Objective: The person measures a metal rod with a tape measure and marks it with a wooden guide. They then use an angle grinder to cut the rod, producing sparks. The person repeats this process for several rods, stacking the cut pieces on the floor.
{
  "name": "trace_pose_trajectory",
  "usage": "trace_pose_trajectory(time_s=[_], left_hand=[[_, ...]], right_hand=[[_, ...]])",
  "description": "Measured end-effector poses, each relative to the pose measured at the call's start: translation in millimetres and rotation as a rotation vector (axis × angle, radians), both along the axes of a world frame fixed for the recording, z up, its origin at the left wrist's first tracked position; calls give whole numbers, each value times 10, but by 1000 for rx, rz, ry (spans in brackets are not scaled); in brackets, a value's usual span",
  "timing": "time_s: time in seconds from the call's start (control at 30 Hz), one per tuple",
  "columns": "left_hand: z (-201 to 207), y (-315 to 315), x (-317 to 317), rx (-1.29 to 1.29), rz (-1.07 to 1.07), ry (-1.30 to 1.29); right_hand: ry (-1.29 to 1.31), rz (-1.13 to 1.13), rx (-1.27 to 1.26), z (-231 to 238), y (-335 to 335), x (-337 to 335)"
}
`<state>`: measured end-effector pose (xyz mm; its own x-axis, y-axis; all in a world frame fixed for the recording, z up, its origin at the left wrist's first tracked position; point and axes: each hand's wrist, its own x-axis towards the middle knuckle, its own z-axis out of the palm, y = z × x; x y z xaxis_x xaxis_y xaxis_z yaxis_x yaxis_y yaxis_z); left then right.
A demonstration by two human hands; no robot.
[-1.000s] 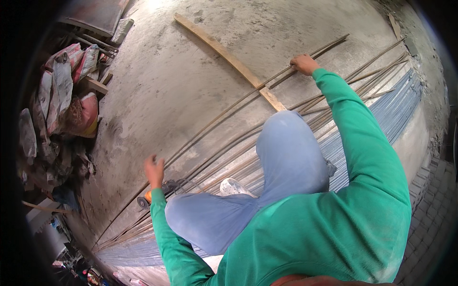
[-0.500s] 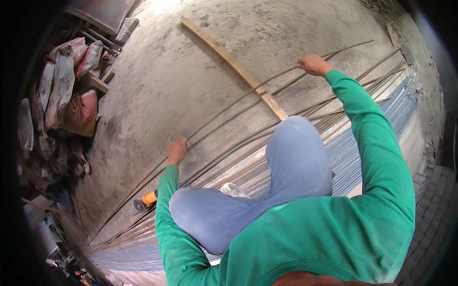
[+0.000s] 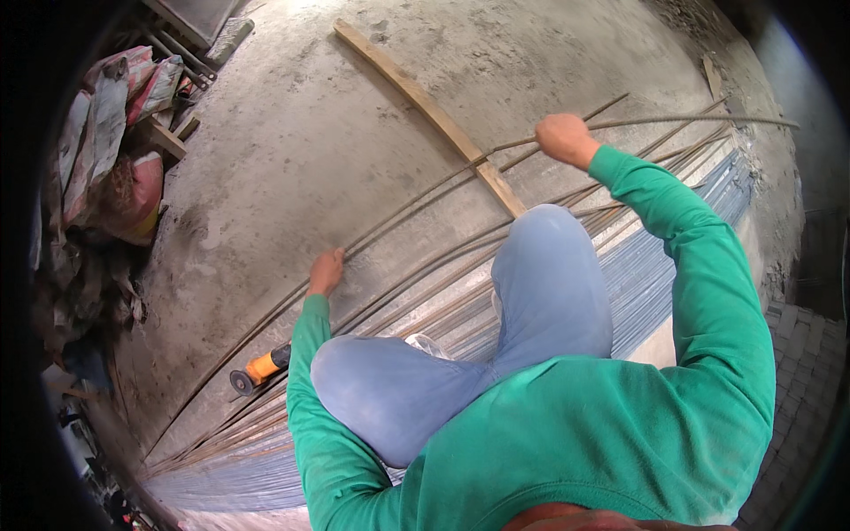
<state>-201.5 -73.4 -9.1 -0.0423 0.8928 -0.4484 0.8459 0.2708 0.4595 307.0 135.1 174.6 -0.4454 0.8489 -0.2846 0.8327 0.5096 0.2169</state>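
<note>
Gripping one long steel reinforcing bar [image 3: 425,190] at two well-separated places, the person is crouching over the rod stock on the concrete floor [image 3: 292,133]. The right hand [image 3: 560,137] is closing fully around the bar and is raising that end clear of the floor, so the bar is running on past the fist toward the right rim. The left hand [image 3: 326,270] is pressing down on the same bar where it is lying against the floor; whether its fingers are curling under the bar cannot be told. Judged from this pose, the step is going best when the low hand is pinning firmly and the lifting hand is rising smoothly, since a thin bar is springing and whipping easily. The bar is slender, round and brown with rust, crossing a pale, rough timber plank [image 3: 425,106]. Beside the knees, more rusty bars [image 3: 416,292] are lying roughly parallel, next to a bundle of brighter grey-blue rods [image 3: 673,239]. An orange angle grinder [image 3: 257,370] is resting near the left elbow. Filled woven sacks [image 3: 106,150] are slumping at the floor's left edge.
</note>
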Motion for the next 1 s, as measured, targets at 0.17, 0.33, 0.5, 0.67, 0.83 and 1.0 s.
trace_pose_trajectory(time_s=[0.17, 0.33, 0.5, 0.67, 0.83, 1.0], left_hand=[[-75, 21, -45, -44, -30, 27], [-41, 13, 7, -47, -68, 3], [-2, 14, 39, -21, -40, -14], [-25, -20, -1, -45, -29, 2], [-42, -22, 23, -51, -9, 8], [-19, -22, 32, -71, -8, -6]], right_hand=[[4, 224, 31, 31, 92, -69], [-59, 214, -89, 133, 457, 169], [35, 133, -160, -169, 690, 498], [-7, 98, -202, -435, 795, 623], [11, -66, -337, -895, 857, 816], [262, 16, -355, -950, 834, 774]])
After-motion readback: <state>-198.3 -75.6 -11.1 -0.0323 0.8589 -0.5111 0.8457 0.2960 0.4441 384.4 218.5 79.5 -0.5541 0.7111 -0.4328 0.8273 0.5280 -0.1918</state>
